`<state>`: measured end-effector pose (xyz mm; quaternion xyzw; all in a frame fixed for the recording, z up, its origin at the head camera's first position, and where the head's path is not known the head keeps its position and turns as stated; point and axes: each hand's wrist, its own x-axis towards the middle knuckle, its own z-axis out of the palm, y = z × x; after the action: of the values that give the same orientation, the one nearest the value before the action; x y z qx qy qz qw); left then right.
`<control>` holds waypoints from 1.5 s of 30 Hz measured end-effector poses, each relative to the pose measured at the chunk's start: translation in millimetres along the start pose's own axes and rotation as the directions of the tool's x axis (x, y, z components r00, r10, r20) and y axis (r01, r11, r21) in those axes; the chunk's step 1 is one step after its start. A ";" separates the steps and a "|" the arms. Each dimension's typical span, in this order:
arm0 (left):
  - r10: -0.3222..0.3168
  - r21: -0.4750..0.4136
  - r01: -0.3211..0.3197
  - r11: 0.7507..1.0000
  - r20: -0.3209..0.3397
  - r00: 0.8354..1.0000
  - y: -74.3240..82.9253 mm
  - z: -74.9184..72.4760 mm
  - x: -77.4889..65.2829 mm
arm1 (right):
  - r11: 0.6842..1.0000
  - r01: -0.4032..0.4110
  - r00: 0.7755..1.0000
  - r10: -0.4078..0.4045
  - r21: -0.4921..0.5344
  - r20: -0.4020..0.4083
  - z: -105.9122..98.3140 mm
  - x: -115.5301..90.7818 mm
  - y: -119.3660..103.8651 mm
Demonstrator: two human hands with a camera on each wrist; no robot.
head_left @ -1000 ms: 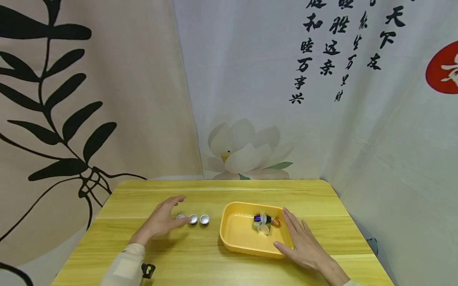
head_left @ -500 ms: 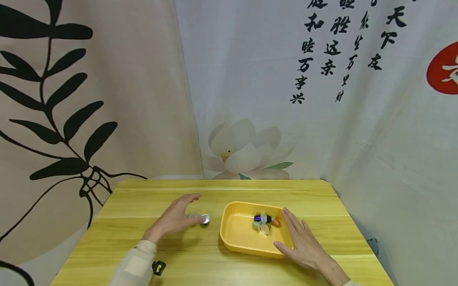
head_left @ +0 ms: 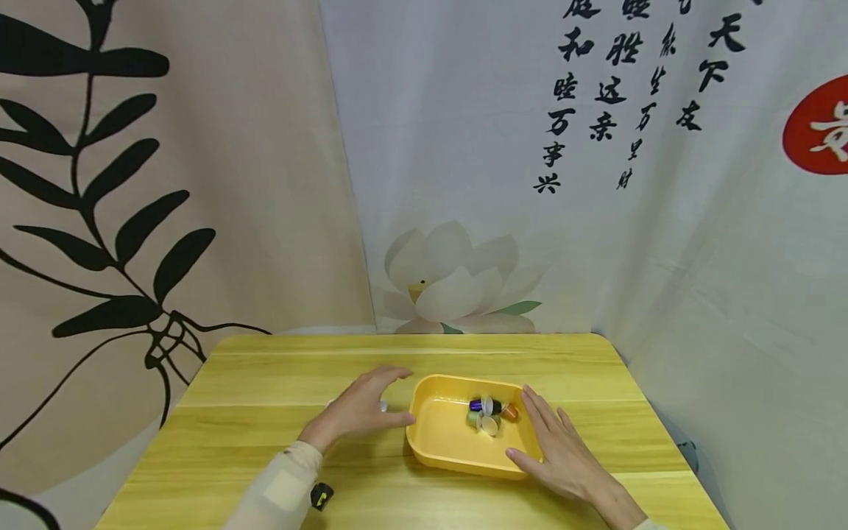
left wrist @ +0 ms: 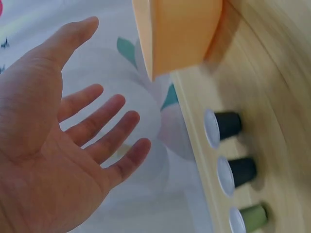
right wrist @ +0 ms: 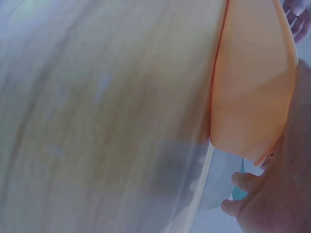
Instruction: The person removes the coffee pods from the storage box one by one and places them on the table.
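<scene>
My left hand hovers by the left end of the yellow tray, fingers spread and holding nothing; its thumb tip overlaps the tray rim in the head view, and I cannot tell if they touch. My right hand rests at the tray's right end with its fingers fairly straight. Inside the tray lie several coffee capsules, among them a purple one and an orange one. Three more stand in a row on the table in the left wrist view: a black capsule, a second black capsule and a green capsule.
The wooden table reaches back to a printed curtain with a lotus and dark lettering. A small black device sits at my left wrist. The row of capsules is mostly behind my left hand in the head view.
My left hand has moved right, past the row of capsules, to the tray's left end. My right hand and the tray have stayed put.
</scene>
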<state>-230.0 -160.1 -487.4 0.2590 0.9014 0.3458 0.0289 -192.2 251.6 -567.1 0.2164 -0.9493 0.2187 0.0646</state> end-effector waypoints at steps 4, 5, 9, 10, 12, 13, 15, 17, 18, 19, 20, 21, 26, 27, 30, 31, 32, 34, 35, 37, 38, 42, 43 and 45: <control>0.024 -0.002 -0.024 1.000 0.044 0.999 12.2 6.6 8.2 | 1.000 0.001 1.000 -0.001 0.001 -0.002 0.2 0.2 -0.2; 0.028 0.004 -0.029 1.000 0.052 0.998 14.8 8.0 10.3 | 1.000 0.001 1.000 -0.001 0.002 -0.002 0.2 0.2 -0.2; 0.050 0.036 -0.053 0.998 0.076 0.996 23.4 12.6 18.4 | 1.000 0.006 1.000 -0.006 0.005 -0.004 0.2 -0.1 0.2; 0.055 0.044 -0.059 0.997 0.083 0.995 25.6 13.7 20.6 | 1.000 0.006 1.000 -0.006 0.003 -0.005 0.2 -0.2 0.3; 0.067 0.053 -0.072 0.996 0.098 0.993 30.0 16.0 25.0 | 1.000 0.007 1.000 -0.007 0.000 -0.007 0.3 -0.4 0.6; 0.072 0.057 -0.078 0.995 0.107 0.992 32.3 17.1 27.2 | 1.000 0.007 1.000 -0.007 -0.001 -0.008 0.4 -0.4 0.7; 0.079 0.065 -0.088 0.994 0.125 0.989 36.8 19.6 31.6 | 1.000 0.008 1.000 -0.008 -0.003 -0.008 0.7 -0.4 0.9; 0.090 0.075 -0.101 0.992 0.140 0.986 40.1 22.5 35.4 | 1.000 0.009 1.000 -0.009 -0.005 -0.009 0.8 -0.2 0.7; 0.096 0.078 -0.109 0.991 0.148 0.984 41.9 23.6 37.1 | 1.000 0.010 1.000 -0.010 -0.006 -0.009 0.9 -0.1 0.5; 0.100 0.079 -0.114 0.990 0.157 0.982 43.5 24.8 38.8 | 1.000 0.010 1.000 -0.010 -0.007 -0.008 0.9 0.0 0.4; 0.104 0.081 -0.119 0.990 0.166 0.981 44.8 26.0 40.5 | 1.000 0.009 1.000 -0.009 -0.008 -0.008 1.0 0.1 0.2; 0.107 0.081 -0.123 0.989 0.174 0.979 46.1 27.1 42.2 | 1.000 0.008 1.000 -0.008 -0.009 -0.006 1.0 0.2 0.2; 0.112 0.081 -0.133 0.988 0.222 0.969 49.4 34.3 52.4 | 1.000 0.006 1.000 -0.006 -0.011 -0.002 1.2 0.4 0.1; 0.114 0.084 -0.137 0.987 0.232 0.966 49.4 36.2 54.8 | 1.000 0.008 1.000 -0.008 -0.012 -0.003 1.2 0.4 0.2; 0.125 0.093 -0.154 0.984 0.262 0.957 49.8 41.8 62.3 | 1.000 0.011 1.000 -0.011 -0.017 -0.005 1.2 0.2 0.3; 0.128 0.095 -0.159 0.983 0.272 0.954 50.0 43.6 64.6 | 1.000 0.012 1.000 -0.012 -0.016 -0.005 1.3 0.1 0.4; 0.131 0.100 -0.164 0.981 0.281 0.951 50.5 45.4 66.9 | 1.000 0.013 1.000 -0.013 -0.015 -0.005 1.3 0.0 0.5; 0.128 0.101 -0.165 0.981 0.298 0.946 52.0 48.5 71.0 | 1.000 0.013 1.000 -0.013 -0.012 -0.006 1.2 -0.1 0.5; 0.125 0.099 -0.162 0.982 0.305 0.944 52.8 50.1 72.7 | 1.000 0.012 1.000 -0.012 -0.009 -0.006 1.1 -0.1 0.5; 0.113 0.106 -0.153 0.983 0.312 0.943 54.3 53.9 75.9 | 1.000 0.010 1.000 -0.010 -0.007 -0.004 0.7 -0.1 0.4; 0.104 0.111 -0.145 0.983 0.314 0.944 55.3 55.7 77.4 | 1.000 0.010 1.000 -0.010 -0.007 -0.003 0.6 -0.2 0.3; 0.068 0.134 -0.114 0.984 0.307 0.949 57.4 64.4 81.7 | 1.000 0.010 1.000 -0.010 -0.007 -0.001 0.3 -0.4 0.7; 0.060 0.136 -0.106 0.985 0.305 0.951 57.2 66.9 82.8 | 1.000 0.010 1.000 -0.010 -0.007 -0.002 0.2 -0.5 0.9; 0.054 0.139 -0.100 0.985 0.302 0.952 56.6 71.4 84.4 | 1.000 0.013 1.000 -0.013 -0.006 -0.002 0.2 -0.5 1.0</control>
<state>-261.1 -40.1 -494.8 0.3445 0.8998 0.2339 0.1304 -192.2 252.5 -567.8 0.2219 -0.9485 0.2156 0.0678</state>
